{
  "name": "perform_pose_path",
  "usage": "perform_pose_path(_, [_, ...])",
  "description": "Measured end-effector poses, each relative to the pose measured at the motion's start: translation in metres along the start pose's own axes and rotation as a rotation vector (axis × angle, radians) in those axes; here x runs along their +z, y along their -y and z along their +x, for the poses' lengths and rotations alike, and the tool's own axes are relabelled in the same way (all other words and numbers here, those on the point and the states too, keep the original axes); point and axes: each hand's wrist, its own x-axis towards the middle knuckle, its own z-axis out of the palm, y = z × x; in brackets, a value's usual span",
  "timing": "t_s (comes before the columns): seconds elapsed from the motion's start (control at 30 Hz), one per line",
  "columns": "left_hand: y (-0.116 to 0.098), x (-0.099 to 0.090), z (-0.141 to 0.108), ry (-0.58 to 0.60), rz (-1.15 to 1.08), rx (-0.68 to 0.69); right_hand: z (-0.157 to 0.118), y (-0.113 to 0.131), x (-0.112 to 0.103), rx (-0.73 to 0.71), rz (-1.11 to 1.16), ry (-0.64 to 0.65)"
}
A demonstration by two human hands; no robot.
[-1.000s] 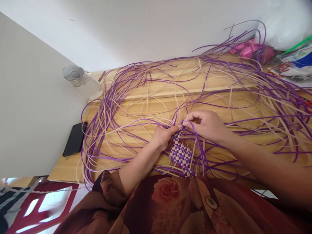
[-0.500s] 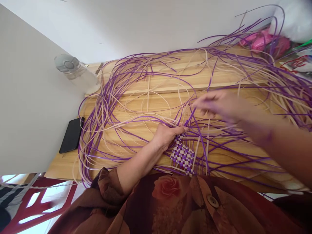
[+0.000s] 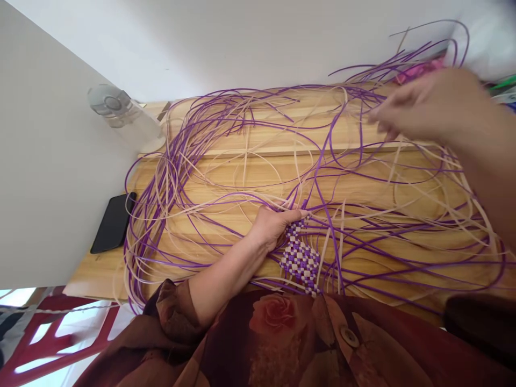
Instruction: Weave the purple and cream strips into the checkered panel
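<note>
Purple and cream strips, probably plastic, make up the woven piece (image 3: 300, 260), which lies on the near side of the counter (image 3: 86, 277), just in front of the wearer's patterned shirt (image 3: 274, 344). Its checked body narrows to a neck at the far end. The left hand (image 3: 276, 223) pinches that neck, thumb on top and fingers beneath.

The right hand (image 3: 419, 113) is raised well apart from the woven piece, above the far right part of the counter. Its fingers are drawn together but blurred; whether they pinch a strand cannot be told.

Judged by appearance, the woven piece is light, fairly firm where tightly woven, and looser at the edges. The strands likely feel smooth, springy and somewhat slippery. The sound hold is at the neck, close to the newest crossings; pulling on one strand alone could distort the pattern.

Long loose strands (image 3: 161, 188) fan out to both sides and curve along the back. At the left stand a clear bottle (image 3: 129, 121) and, nearer, a black phone (image 3: 113, 223), lying flat beside the strands.
</note>
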Motion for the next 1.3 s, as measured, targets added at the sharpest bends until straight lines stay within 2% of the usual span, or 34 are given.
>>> perform_pose_path(0.07, [0.000,0.000,0.000,-0.005,-0.001,-0.004,-0.032,0.017,0.016,-0.028,-0.133,0.195])
perform_pose_path(0.1, [0.000,0.000,0.000,0.005,-0.001,-0.007,-0.047,0.024,0.026,-0.117,-0.109,0.338])
perform_pose_path(0.17, [0.000,0.000,0.001,0.029,-0.001,0.003,-0.074,0.032,0.045,-0.411,0.033,0.462])
perform_pose_path(0.23, [0.001,0.000,0.001,0.037,-0.004,0.018,-0.091,0.031,0.060,-0.586,0.047,0.461])
perform_pose_path(0.3, [0.002,0.000,0.002,0.027,-0.003,0.021,-0.102,0.027,0.065,-0.622,-0.021,0.426])
perform_pose_path(0.37, [0.002,0.000,0.001,0.023,-0.001,0.013,-0.109,0.027,0.061,-0.587,-0.055,0.435])
perform_pose_path(0.43, [0.002,0.000,0.001,0.024,0.002,0.006,-0.116,0.034,0.052,-0.541,0.003,0.514])
perform_pose_path(0.57, [0.004,-0.001,0.001,0.052,-0.028,0.020,-0.128,0.051,0.046,-0.453,0.323,0.556])
perform_pose_path(0.7, [0.006,-0.002,0.002,0.044,-0.057,0.050,-0.131,0.051,0.059,-0.264,0.618,0.572])
perform_pose_path(0.83, [0.004,-0.002,0.002,0.075,-0.027,0.026,-0.125,0.041,0.072,-0.122,0.597,0.515])
perform_pose_path(1.03, [0.003,-0.003,0.002,0.124,-0.013,0.040,-0.112,0.032,0.089,-0.084,0.457,0.490])
perform_pose_path(1.2, [0.006,-0.004,0.003,0.126,-0.018,0.047,-0.107,0.036,0.087,-0.025,0.527,0.508])
perform_pose_path(1.3, [0.006,-0.005,0.004,0.119,-0.005,0.054,-0.103,0.040,0.083,-0.012,0.465,0.552])
